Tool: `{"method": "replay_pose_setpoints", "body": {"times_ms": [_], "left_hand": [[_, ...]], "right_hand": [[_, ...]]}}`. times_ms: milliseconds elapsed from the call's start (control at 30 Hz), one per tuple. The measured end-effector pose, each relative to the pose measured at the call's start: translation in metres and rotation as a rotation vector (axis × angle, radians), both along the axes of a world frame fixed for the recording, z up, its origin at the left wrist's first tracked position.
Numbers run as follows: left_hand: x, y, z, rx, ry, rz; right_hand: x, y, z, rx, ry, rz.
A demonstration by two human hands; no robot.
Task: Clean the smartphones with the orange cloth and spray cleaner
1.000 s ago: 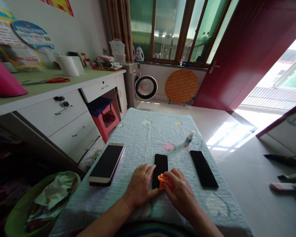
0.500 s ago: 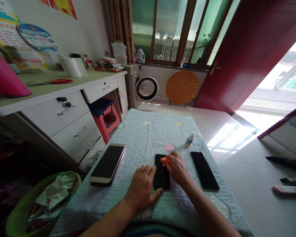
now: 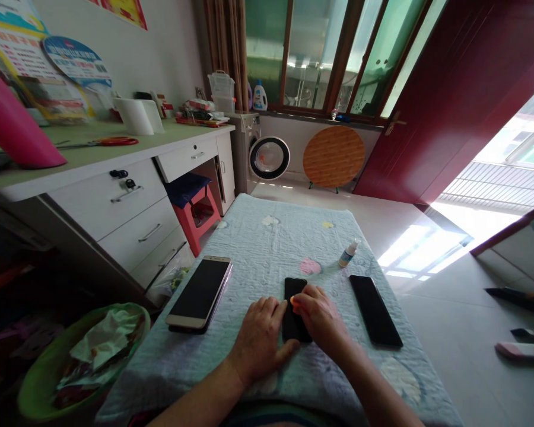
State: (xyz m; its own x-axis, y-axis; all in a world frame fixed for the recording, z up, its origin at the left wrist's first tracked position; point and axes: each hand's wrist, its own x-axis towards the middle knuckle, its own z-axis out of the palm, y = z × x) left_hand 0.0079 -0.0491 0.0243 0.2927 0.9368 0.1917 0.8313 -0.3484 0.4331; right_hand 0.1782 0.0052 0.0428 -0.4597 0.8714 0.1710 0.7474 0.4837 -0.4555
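Note:
A black smartphone (image 3: 292, 326) lies flat, screen up, on the cloth-covered table between my hands. My left hand (image 3: 261, 332) steadies it, with fingers along its left edge and the thumb at its near end. Pinched in my right hand (image 3: 321, 313) is a small orange cloth (image 3: 295, 303), pressed on the phone's screen and mostly hidden by the fingers. To the right lies another black phone (image 3: 375, 311). A small spray bottle (image 3: 347, 254) with a white top stands beyond it. On the left, a gold-edged phone (image 3: 201, 292) rests on top of at least one other.
A pale blue quilted cloth (image 3: 258, 249) covers the table. At left stand a green basket (image 3: 31, 379) of rubbish and a desk (image 3: 115, 207) with drawers. Farther off are a pink stool (image 3: 191, 219), a washing machine (image 3: 244, 127) with its door open, and a round wooden tabletop (image 3: 333, 155).
My right hand has slid the orange cloth a little down the phone's screen, and less of the cloth shows. The left hand keeps its hold. The whole view has shifted slightly.

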Motion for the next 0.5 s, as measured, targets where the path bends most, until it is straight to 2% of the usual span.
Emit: {"method": "replay_pose_setpoints", "body": {"times_ms": [133, 233, 333, 500], "left_hand": [[-0.002, 0.0, -0.002, 0.051, -0.038, -0.07], [-0.004, -0.001, 0.0, 0.077, -0.061, -0.156], [-0.005, -0.001, 0.002, 0.084, -0.071, -0.192], [-0.004, 0.0, 0.002, 0.081, -0.042, -0.195]], "right_hand": [[0.011, -0.026, 0.004, -0.066, 0.029, 0.066], [0.019, -0.027, 0.004, -0.086, 0.049, 0.08], [0.023, -0.011, 0.002, -0.059, 0.035, 0.044], [0.015, 0.034, -0.001, 0.021, -0.03, -0.027]]}}
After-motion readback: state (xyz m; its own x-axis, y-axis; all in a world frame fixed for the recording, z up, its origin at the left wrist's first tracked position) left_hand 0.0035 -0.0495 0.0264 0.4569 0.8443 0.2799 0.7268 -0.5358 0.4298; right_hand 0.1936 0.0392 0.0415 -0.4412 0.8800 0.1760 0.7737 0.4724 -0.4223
